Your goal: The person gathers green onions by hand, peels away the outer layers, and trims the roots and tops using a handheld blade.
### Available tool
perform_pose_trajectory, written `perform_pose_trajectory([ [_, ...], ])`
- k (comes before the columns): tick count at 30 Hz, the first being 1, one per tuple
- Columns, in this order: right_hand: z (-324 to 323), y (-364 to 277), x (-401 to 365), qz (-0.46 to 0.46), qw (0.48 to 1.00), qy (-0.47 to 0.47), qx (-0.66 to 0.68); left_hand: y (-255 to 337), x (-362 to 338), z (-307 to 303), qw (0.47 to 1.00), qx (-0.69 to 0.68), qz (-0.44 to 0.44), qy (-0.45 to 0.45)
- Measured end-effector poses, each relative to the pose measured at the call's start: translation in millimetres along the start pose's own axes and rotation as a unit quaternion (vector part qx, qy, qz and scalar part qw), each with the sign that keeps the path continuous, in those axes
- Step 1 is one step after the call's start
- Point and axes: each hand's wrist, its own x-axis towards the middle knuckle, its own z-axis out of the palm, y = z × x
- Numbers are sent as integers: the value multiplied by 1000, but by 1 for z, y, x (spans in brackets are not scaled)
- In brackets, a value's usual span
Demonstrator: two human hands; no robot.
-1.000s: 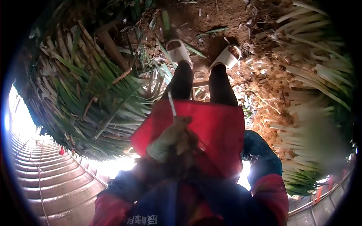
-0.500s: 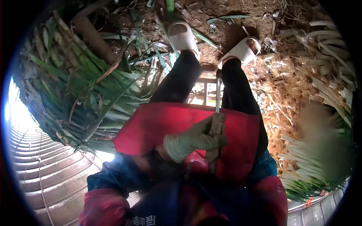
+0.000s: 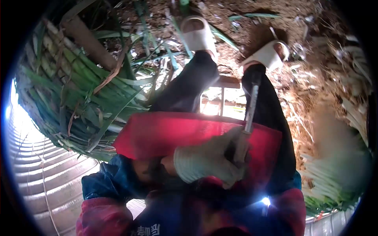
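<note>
My left hand [image 3: 208,159], in a pale ribbed glove, is closed around the light handle [image 3: 241,147] of a thin metal tool [image 3: 251,110]. The tool's shaft points up and slightly right, its dark end over my right leg. Beneath the hand lies a red apron [image 3: 173,128] across my lap. My right hand does not show; only the right sleeve [image 3: 291,204] is in view.
Long green stalks [image 3: 78,94] are heaped at the left. White-stemmed plants with roots [image 3: 327,165] lie at the right, partly behind a blur. Two pale slippers [image 3: 199,37] rest on soil strewn with leaf scraps. Ribbed sheeting [image 3: 55,181] is at lower left.
My left hand and the tool have shifted right and slightly down, and the shaft now leans more to the right. The legs and slippers appear farther right in view.
</note>
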Motion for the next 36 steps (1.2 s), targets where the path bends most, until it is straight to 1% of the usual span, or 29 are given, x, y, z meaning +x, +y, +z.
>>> perform_pose_trajectory([
  [4, -11, 11, -22, 22, 1000, -10, -1, 6, 6, -4, 999, 21, 35, 2],
  [7, -26, 20, -49, 51, 999, -3, -5, 10, 5, -9, 992, 105, 71, -8],
  [10, -37, 38, -72, 85, 996, 8, -13, 17, 3, -6, 985, 152, 81, 1],
  [12, -39, 44, -81, 98, 995, 18, -15, 18, 4, -6, 976, 176, 124, 11],
  [15, -45, 53, -92, 113, 993, 34, -21, 24, 2, -7, 978, 169, 120, 5],
  [18, -50, 63, -101, 117, 992, 47, -26, 25, 1, -17, 971, 218, 96, -22],
  [20, -48, 73, -105, 117, 991, 57, -28, 27, 0, -19, 968, 231, 98, -30],
  [21, -49, 78, -107, 115, 991, 61, -29, 27, 0, -20, 965, 238, 100, -33],
  [24, -53, 92, -113, 106, 991, 78, -35, 16, -1, -19, 944, 269, 190, -7],
  [27, -53, 110, -118, 83, 991, 91, -49, 4, -6, -23, 922, 322, 214, -18],
  [29, -51, 123, -120, 54, 991, 102, -62, -12, -10, -24, 931, 272, 242, -33],
  [30, -47, 128, -122, 38, 991, 107, -68, -21, -13, -23, 933, 248, 259, -43],
  [33, -42, 141, -136, -1, 990, 112, -82, -50, -10, -41, 948, 176, 231, -128],
  [36, -34, 153, -149, -45, 987, 120, -94, -73, 1, -55, 896, 236, 322, -193],
])
